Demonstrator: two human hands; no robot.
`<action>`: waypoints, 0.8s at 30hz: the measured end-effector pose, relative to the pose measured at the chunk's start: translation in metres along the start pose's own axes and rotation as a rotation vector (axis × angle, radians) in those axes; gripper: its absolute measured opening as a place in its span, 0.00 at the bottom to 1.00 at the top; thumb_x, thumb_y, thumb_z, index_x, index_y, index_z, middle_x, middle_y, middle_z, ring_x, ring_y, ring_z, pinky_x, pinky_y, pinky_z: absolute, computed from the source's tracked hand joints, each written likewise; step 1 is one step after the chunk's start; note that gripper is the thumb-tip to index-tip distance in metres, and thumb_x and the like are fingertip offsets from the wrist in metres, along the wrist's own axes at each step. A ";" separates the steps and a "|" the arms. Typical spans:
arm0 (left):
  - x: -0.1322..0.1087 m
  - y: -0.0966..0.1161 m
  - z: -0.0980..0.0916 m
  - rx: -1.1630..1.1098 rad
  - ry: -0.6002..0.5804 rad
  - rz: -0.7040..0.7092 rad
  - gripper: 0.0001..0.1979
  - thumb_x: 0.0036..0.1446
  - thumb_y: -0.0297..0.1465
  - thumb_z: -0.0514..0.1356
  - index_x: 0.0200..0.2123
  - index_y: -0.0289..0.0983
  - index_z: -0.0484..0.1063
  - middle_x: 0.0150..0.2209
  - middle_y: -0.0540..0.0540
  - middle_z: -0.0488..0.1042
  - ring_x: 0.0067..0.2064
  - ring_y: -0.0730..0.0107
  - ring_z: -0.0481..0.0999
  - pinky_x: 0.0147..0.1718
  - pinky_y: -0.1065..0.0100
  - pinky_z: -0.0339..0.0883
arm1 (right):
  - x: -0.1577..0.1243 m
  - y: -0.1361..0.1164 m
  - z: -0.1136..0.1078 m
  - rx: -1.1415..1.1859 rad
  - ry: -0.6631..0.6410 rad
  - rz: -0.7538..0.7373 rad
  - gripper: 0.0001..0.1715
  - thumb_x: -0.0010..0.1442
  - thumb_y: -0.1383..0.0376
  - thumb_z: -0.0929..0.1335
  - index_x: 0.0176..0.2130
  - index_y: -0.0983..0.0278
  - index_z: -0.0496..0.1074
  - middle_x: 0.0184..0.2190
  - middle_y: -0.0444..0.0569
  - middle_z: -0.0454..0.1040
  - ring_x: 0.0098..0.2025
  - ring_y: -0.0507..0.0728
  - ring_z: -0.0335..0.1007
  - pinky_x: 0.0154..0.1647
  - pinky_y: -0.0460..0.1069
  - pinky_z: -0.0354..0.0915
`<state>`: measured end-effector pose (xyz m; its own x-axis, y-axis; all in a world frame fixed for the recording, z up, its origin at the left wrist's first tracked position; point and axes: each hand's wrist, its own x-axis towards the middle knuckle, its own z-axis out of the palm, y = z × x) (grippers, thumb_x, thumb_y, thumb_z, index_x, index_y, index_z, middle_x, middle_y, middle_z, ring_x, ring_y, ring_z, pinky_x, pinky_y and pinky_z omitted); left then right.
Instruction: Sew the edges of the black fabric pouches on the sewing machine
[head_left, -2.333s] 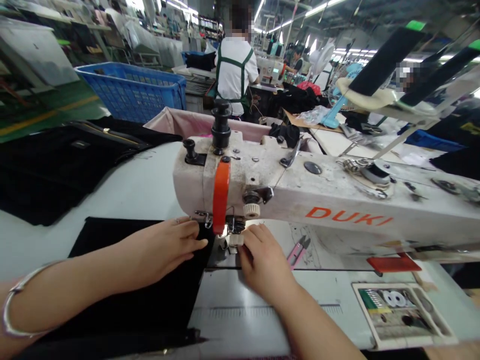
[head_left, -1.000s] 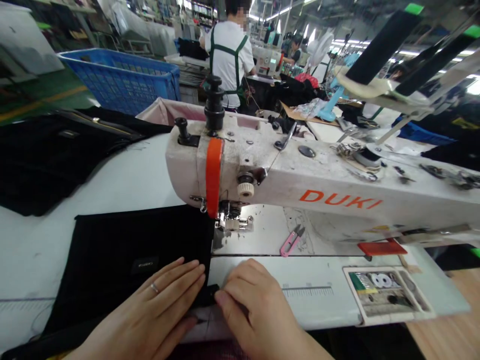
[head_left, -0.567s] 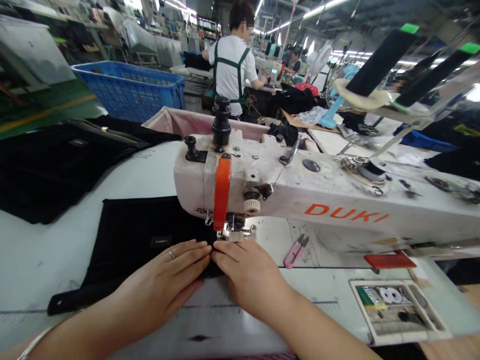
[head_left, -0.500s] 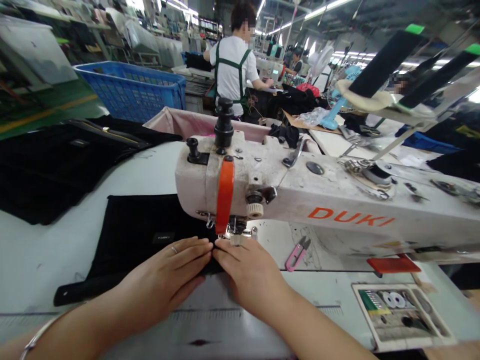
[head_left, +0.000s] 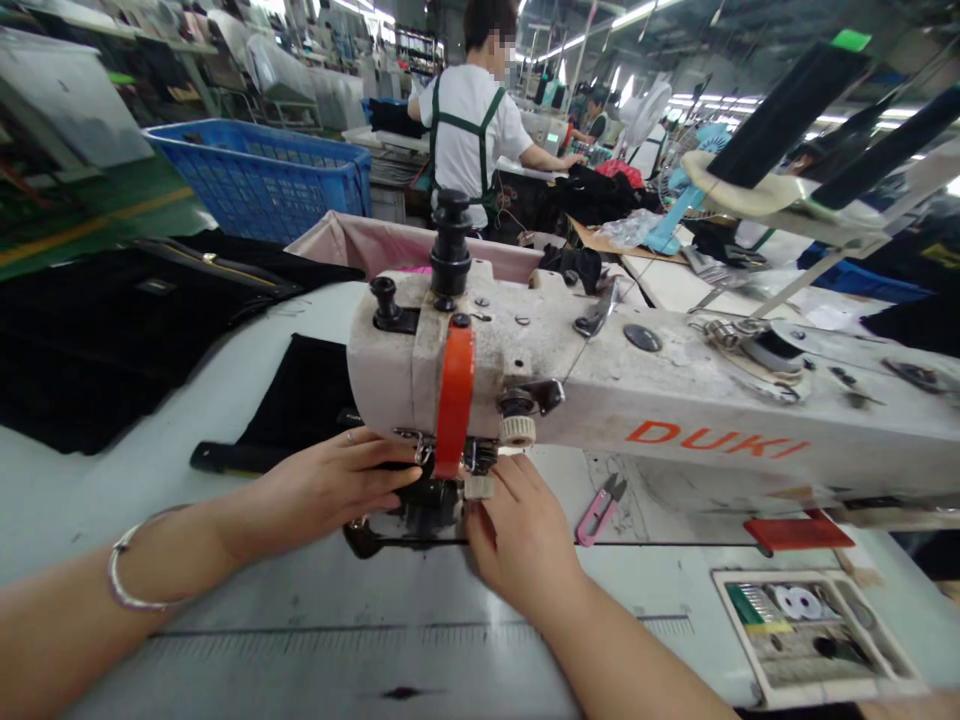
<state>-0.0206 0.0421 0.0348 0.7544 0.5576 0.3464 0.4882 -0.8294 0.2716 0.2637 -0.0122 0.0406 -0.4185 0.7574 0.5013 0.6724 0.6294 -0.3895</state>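
Note:
A black fabric piece (head_left: 300,405) lies under the head of a white DUKI sewing machine (head_left: 570,390), its near end bunched below the presser foot (head_left: 474,482). My left hand (head_left: 330,485) rests on that fabric left of the orange needle guard (head_left: 454,400), fingers stretched flat toward the foot. My right hand (head_left: 517,530) sits just right of the foot, fingers pressed on the fabric edge at the needle plate. A silver bangle (head_left: 131,570) is on my left wrist.
Pink thread snips (head_left: 598,508) lie on the machine bed right of my hand. A tray of small parts (head_left: 814,635) sits at the front right. Black garments (head_left: 90,340) are piled at left, with a blue crate (head_left: 262,180) behind them. A person in a white shirt (head_left: 472,130) works at a far table.
The black fabric has slid away from me under the machine head, and both hands have followed it up to the presser foot. Its near end now lies bunched at the needle.

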 end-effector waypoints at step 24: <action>0.021 0.045 0.019 0.091 0.188 -0.134 0.23 0.81 0.36 0.48 0.45 0.38 0.84 0.42 0.46 0.87 0.46 0.64 0.85 0.52 0.63 0.80 | -0.001 0.007 0.011 0.007 -0.084 -0.101 0.12 0.73 0.75 0.67 0.45 0.64 0.80 0.46 0.53 0.85 0.45 0.61 0.76 0.48 0.55 0.74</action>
<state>0.0255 0.0155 0.0369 0.5893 0.6525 0.4764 0.6226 -0.7426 0.2470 0.2617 -0.0067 0.0294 -0.5339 0.7016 0.4719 0.6202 0.7043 -0.3455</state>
